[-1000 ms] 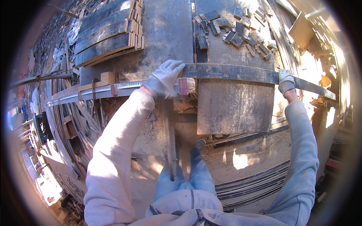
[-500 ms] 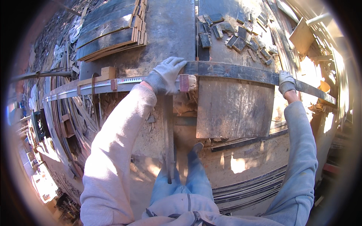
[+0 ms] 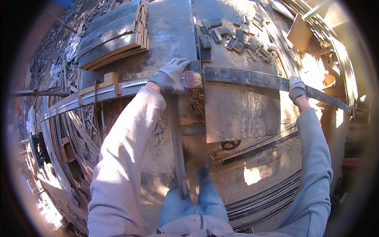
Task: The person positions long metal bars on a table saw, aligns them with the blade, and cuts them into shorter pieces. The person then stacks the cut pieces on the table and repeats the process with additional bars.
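In a grey knit glove, my left hand (image 3: 169,76) is closed over a fence bar (image 3: 98,91) with a measuring tape along it. Its fingers lie over a short piece of dark plywood strip (image 3: 193,66), and the thumb is on the near side. Beside it sits a worn wooden block (image 3: 193,79) with a reddish face. My right hand (image 3: 297,87), also gloved, is wrapped around a long dark plywood strip (image 3: 244,76) lying across the saw table. A narrow gap separates this strip from the short piece, in line with the table's slot.
Stacked dark plywood boards (image 3: 112,43) lie at the far left, and scattered offcuts (image 3: 239,45) at the far right. The near table panel (image 3: 241,114) overhangs a handwheel (image 3: 230,145). A bar (image 3: 177,146) extends toward my legs. Long strips (image 3: 264,199) lie low at the right.
The strip, continuous between my hands before, now shows a gap beside the wooden block. The fence and my left hand have shifted slightly relative to the table panel; both hands keep their hold.
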{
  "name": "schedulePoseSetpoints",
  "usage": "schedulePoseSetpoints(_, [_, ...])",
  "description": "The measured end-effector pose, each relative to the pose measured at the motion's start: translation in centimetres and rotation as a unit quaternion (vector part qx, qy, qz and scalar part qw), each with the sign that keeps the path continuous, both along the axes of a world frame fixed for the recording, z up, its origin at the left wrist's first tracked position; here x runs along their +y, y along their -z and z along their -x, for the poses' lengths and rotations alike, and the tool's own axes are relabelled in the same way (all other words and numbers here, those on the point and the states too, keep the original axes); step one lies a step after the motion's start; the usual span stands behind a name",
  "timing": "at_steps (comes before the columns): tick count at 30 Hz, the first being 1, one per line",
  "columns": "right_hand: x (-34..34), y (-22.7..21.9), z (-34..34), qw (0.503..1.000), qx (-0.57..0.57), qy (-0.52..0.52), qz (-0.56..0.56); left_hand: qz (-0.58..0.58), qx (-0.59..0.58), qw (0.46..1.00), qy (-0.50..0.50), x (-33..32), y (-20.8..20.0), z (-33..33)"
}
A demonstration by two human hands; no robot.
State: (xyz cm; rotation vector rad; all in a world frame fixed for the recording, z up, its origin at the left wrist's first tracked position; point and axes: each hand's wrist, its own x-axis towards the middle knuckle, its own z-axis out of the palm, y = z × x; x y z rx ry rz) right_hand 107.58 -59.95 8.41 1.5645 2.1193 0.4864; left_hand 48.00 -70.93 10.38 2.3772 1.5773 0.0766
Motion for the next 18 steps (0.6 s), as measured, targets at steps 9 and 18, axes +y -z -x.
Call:
schedulePoseSetpoints(9, [-15.5, -6.2, -9.6, 0.994, 0.006, 0.079, 0.080, 0.044, -0.035, 0.998, -0.020, -4.7, -1.0, -1.9])
schedulePoseSetpoints(18, [-27.8, -5.4, -11.2, 0.982, -0.021, 0.089, 0.164, 0.182, -0.328, 0.898, -0.229, -10.5, 0.1, -2.9])
